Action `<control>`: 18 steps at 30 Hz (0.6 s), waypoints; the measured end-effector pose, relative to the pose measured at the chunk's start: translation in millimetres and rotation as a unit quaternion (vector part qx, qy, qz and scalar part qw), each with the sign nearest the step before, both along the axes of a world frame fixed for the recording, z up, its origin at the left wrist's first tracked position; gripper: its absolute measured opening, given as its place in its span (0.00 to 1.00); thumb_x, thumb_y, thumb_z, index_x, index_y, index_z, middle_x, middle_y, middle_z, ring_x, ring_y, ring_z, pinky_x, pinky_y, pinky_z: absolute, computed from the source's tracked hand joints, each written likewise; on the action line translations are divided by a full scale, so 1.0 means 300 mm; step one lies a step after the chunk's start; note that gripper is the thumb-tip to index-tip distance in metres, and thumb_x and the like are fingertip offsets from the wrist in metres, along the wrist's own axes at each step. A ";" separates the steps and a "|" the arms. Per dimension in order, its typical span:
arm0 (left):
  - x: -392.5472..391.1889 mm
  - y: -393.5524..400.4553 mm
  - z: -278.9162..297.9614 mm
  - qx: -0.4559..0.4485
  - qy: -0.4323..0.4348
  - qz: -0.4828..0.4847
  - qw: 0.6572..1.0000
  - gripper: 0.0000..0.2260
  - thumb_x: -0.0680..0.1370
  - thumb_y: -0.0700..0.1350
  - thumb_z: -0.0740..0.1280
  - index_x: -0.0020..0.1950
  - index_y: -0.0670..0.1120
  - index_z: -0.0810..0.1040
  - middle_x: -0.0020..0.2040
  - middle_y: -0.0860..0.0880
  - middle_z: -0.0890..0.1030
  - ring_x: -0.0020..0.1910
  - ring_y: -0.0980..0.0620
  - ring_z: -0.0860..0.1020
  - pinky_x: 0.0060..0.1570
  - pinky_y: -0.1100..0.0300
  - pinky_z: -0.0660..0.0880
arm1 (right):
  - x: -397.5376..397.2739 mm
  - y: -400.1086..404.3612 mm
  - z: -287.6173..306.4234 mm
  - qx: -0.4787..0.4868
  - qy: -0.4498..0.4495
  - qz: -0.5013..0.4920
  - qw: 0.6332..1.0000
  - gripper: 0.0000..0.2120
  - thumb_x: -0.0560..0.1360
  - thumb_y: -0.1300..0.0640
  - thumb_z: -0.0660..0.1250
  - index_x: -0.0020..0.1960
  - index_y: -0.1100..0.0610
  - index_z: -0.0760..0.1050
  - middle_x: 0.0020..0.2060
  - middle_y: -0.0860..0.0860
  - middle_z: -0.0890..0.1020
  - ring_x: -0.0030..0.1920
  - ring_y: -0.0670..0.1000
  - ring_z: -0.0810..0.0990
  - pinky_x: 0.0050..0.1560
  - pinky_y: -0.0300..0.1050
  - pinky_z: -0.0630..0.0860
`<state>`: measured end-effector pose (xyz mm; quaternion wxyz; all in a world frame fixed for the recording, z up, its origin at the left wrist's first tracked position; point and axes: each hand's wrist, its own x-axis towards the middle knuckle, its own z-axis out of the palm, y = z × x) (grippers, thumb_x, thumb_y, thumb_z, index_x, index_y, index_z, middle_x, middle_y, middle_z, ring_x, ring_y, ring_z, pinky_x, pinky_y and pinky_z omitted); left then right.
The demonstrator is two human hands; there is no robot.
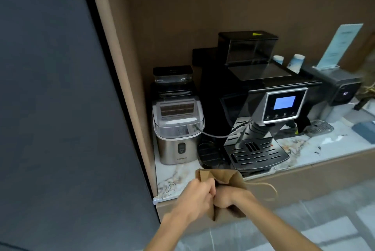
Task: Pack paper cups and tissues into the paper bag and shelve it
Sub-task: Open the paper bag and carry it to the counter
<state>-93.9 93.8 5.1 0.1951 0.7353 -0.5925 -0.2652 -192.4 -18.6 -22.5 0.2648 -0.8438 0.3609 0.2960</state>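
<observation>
Left hand (197, 193) and right hand (227, 198): each grip closed on paper bag (223, 178) mouth, bag held at counter (176, 177) edge; person should pull rims apart evenly, sparing twine handle (267, 187); paper cups (296, 63) wait beside coffee machine (261, 108)

I am looking at a paper bag (223, 177) of matt brown kraft paper, creased and crumpled, with a thin twisted-cord handle (267, 186). The countertop (176, 177) is showing as polished stone, pale with grey and rust veining, and it is catching a soft sheen. The ice maker (176, 145) is presenting a brushed-metal body under a clear glossy plastic lid. The coffee machine (255, 108) is reading as glossy black plastic with a silvery metallic frame around its screen and a slotted, metal-looking drip tray. The alcove wall (182, 17) is looking matt, smooth and brown. Two paper cups (295, 63) are appearing white and matt.
</observation>
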 end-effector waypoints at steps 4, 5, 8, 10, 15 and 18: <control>-0.040 0.029 0.023 -0.009 0.015 -0.036 0.999 0.08 0.77 0.43 0.60 0.52 0.55 0.71 0.42 0.55 0.67 0.47 0.52 0.68 0.51 0.54 0.73 | -0.039 0.037 -0.040 -0.054 0.012 0.006 0.998 0.21 0.80 0.57 0.57 0.72 0.59 0.65 0.73 0.59 0.68 0.74 0.56 0.66 0.74 0.47 0.62; -0.049 0.034 0.030 -0.017 0.021 -0.045 0.999 0.09 0.76 0.42 0.59 0.51 0.56 0.71 0.39 0.58 0.67 0.48 0.54 0.66 0.50 0.54 0.73 | -0.063 0.039 -0.050 -0.087 0.013 0.036 0.995 0.20 0.81 0.56 0.57 0.72 0.60 0.65 0.73 0.59 0.69 0.73 0.56 0.67 0.71 0.38 0.64; -0.079 0.050 0.061 -0.044 0.013 -0.072 0.996 0.11 0.72 0.42 0.58 0.48 0.56 0.73 0.36 0.59 0.68 0.47 0.53 0.69 0.45 0.54 0.75 | -0.109 0.077 -0.040 -0.137 -0.009 0.023 0.990 0.08 0.82 0.59 0.57 0.55 0.54 0.75 0.67 0.60 0.76 0.67 0.55 0.74 0.40 0.18 0.69; -0.094 0.054 0.069 -0.056 0.004 -0.073 0.996 0.11 0.72 0.42 0.58 0.48 0.56 0.73 0.37 0.58 0.68 0.48 0.51 0.72 0.44 0.54 0.76 | -0.119 0.086 -0.034 -0.118 -0.007 0.009 0.993 0.15 0.83 0.60 0.54 0.38 0.52 0.65 0.67 0.59 0.75 0.67 0.54 0.73 0.53 0.26 0.70; -0.144 0.054 0.061 -0.063 -0.031 -0.020 0.997 0.15 0.76 0.45 0.60 0.59 0.59 0.70 0.43 0.50 0.71 0.52 0.43 0.75 0.48 0.53 0.73 | -0.154 0.071 -0.085 -0.119 0.022 0.085 0.989 0.08 0.83 0.58 0.55 0.45 0.58 0.66 0.63 0.54 0.73 0.65 0.51 0.71 0.70 0.43 0.64; -0.211 0.038 0.068 -0.059 0.000 0.023 0.998 0.19 0.75 0.42 0.58 0.61 0.60 0.70 0.44 0.49 0.72 0.50 0.43 0.76 0.46 0.53 0.75 | -0.219 0.067 -0.066 -0.125 0.031 0.104 0.986 0.17 0.76 0.52 0.63 0.64 0.51 0.69 0.68 0.55 0.73 0.67 0.55 0.71 0.71 0.48 0.66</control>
